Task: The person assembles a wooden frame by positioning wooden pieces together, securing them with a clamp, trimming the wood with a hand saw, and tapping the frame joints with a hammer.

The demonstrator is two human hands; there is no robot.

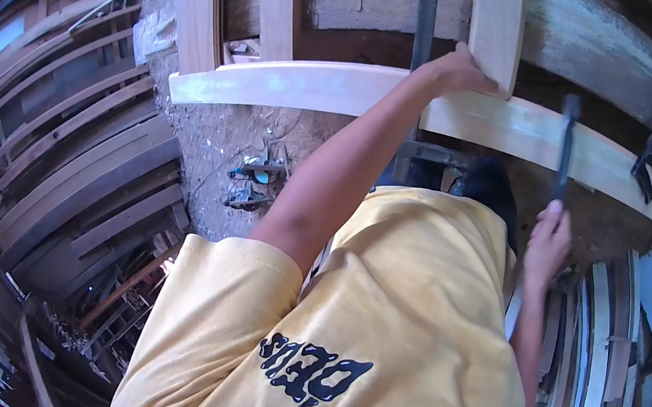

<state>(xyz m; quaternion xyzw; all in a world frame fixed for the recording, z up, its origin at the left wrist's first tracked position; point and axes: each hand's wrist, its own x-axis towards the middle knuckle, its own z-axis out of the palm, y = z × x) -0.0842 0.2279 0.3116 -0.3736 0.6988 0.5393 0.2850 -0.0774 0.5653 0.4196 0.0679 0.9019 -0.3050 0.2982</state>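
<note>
two hands are working: left hand [458,72] is resting on the near end of a flat, pale wooden crosspiece [497,24], where it's meeting a long, pale wooden rail [277,83]; can't tell if it's gripping. right hand [548,243] is wrapping tight around a slim, dark hammer-like tool [566,150], blurry. looks like the crosspiece is being fitted to the rail; next move is calling for a steady crosspiece, left fingers clear. containers: not making any out.

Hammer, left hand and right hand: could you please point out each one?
Hammer [565,157]: head view, on the handle.
Left hand [452,74]: head view, back of the hand.
Right hand [549,241]: head view, back of the hand.
</note>
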